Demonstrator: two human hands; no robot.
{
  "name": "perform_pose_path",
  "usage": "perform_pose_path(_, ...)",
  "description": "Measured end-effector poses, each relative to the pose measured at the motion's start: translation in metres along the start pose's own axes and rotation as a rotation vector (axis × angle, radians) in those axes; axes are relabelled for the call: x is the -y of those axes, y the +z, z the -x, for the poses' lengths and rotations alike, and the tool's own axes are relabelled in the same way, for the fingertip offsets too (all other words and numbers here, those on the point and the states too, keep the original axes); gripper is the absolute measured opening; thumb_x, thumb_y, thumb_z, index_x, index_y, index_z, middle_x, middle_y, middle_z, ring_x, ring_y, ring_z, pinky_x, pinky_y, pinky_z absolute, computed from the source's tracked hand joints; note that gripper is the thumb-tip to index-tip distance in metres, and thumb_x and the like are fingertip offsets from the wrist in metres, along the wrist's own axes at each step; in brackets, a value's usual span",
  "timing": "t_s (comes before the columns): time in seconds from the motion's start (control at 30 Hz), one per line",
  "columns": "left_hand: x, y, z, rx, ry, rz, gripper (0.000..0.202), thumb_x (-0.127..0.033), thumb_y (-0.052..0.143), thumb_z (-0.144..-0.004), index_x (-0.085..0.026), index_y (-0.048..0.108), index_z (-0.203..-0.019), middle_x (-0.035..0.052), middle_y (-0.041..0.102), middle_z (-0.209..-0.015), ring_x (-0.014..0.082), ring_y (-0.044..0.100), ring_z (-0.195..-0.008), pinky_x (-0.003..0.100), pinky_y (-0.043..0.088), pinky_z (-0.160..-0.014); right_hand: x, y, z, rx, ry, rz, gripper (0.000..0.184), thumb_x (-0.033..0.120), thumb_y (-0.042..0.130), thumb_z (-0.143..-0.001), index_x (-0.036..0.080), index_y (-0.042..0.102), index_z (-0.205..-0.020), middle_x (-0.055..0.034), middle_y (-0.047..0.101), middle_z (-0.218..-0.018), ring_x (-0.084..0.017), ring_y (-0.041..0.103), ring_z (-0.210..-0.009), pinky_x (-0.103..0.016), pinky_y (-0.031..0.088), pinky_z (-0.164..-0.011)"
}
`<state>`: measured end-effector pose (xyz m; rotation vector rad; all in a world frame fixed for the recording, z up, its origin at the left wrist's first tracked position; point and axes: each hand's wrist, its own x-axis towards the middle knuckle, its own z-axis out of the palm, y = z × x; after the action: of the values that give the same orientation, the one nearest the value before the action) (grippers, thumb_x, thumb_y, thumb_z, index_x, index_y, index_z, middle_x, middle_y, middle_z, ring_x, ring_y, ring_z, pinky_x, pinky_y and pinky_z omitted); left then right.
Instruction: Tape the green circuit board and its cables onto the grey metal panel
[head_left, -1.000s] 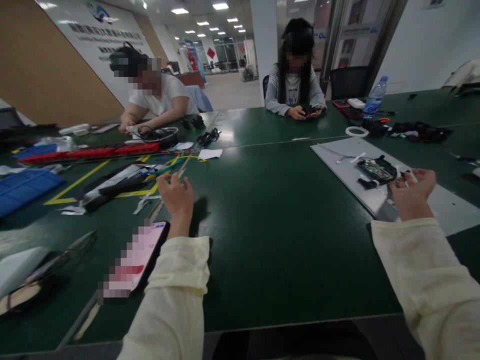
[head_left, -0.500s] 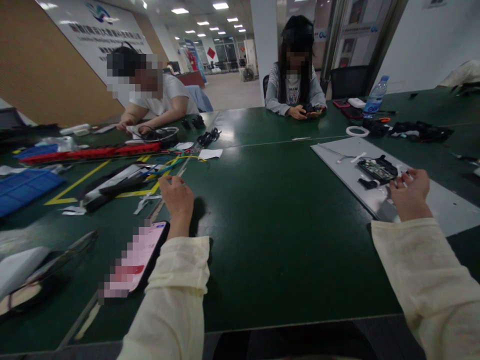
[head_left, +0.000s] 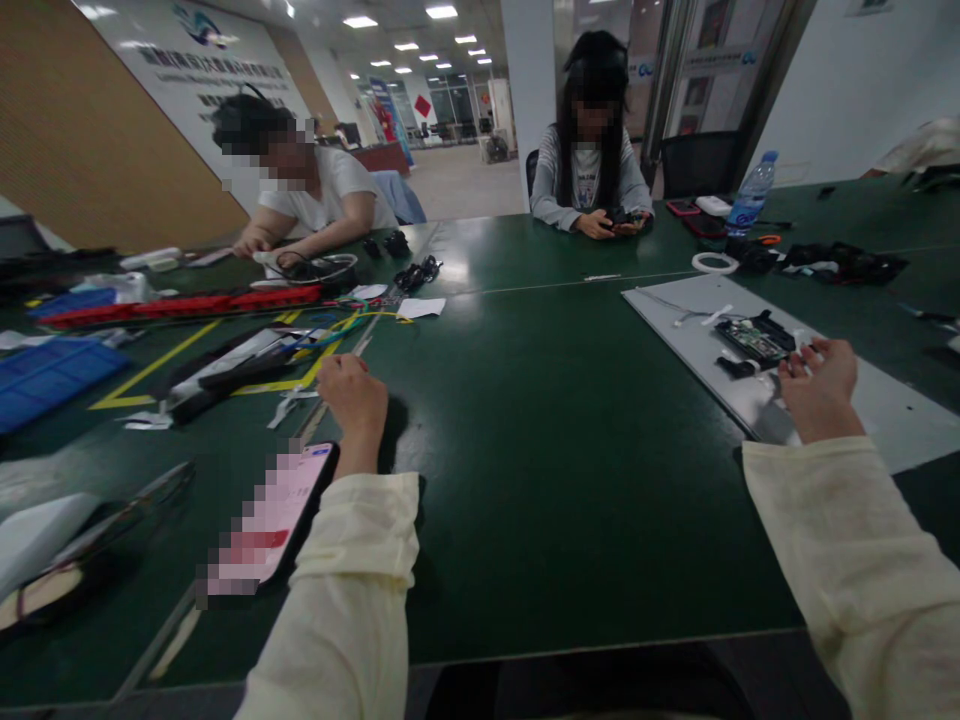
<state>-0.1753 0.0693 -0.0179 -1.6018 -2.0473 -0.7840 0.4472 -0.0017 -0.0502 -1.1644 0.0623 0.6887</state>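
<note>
Close beside right grip (head_left: 823, 390), circuit board (head_left: 752, 340)

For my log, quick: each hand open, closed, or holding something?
Left hand: loosely curled, nothing visibly held; closure unclear.
Right hand: partly curled by the circuit board; grip unclear.

So the worktop (head_left: 570, 470) is dark green, kinda shiny, with pale seams running across it. A phone (head_left: 281, 515) lies screen up left of centre, not far from the near edge. Toward the left end it's pretty cluttered: a blue tray (head_left: 56, 380), yellow tape (head_left: 124, 402) stuck down in angled lines, and a long red strip (head_left: 225, 303) further back. Black cables (head_left: 420, 272) and white paper (head_left: 421, 308) lie nearer the far edge. Toward the right end there's a flat white board (head_left: 885, 410), a white ring (head_left: 714, 264) just past its far corner, and a water bottle (head_left: 750, 195) upright by the far edge.
</note>
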Motion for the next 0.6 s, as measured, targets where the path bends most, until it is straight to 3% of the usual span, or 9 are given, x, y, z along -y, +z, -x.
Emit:
perform_pose_path(0.2,0.0029,0.0049,0.0027,-0.001,0.003,0.039,0.021,-0.003,0.037,-0.082,-0.007,0.050,-0.098,0.0212,0.041,-0.119,0.0331,0.036,-0.117,0.050,0.030,-0.099,0.0010,0.0000,-0.0013,0.010,0.006,0.018,0.002,0.023,0.045,-0.079,0.021,0.045,-0.080,0.0001,0.045,-0.096,-0.010,0.046,-0.074,-0.024,0.045,-0.062)
perform_pose_path(0.33,0.0023,0.0044,0.0043,-0.013,0.057,0.010,0.030,-0.004,0.038,-0.083,-0.005,0.049,-0.110,0.0221,0.037,-0.130,0.0327,0.032,-0.123,0.048,0.027,-0.103,0.0007,0.0001,-0.0015,0.010,-0.003,0.032,0.002,0.023,0.044,-0.079,0.022,0.045,-0.080,0.0003,0.045,-0.095,-0.010,0.045,-0.073,-0.024,0.045,-0.063)
perform_pose_path(0.5,0.0019,0.0015,0.0018,0.020,0.024,-0.042,0.030,-0.018,0.038,-0.091,-0.008,0.052,-0.115,0.0174,0.053,-0.113,0.0289,0.045,-0.112,0.047,0.028,-0.102,-0.0005,0.0018,-0.0031,-0.008,-0.036,0.067,0.003,0.022,0.044,-0.078,0.022,0.042,-0.077,0.0002,0.042,-0.091,-0.010,0.044,-0.071,-0.024,0.046,-0.061)
perform_pose_path(0.6,0.0013,-0.0002,-0.0002,-0.023,0.020,-0.084,0.034,-0.019,0.030,-0.095,-0.009,0.053,-0.117,0.0148,0.058,-0.108,0.0246,0.051,-0.105,0.045,0.024,-0.107,0.0000,0.0022,-0.0051,-0.024,-0.073,0.100,0.007,0.022,0.045,-0.077,0.022,0.038,-0.076,0.0003,0.039,-0.089,-0.011,0.043,-0.071,-0.025,0.046,-0.061)
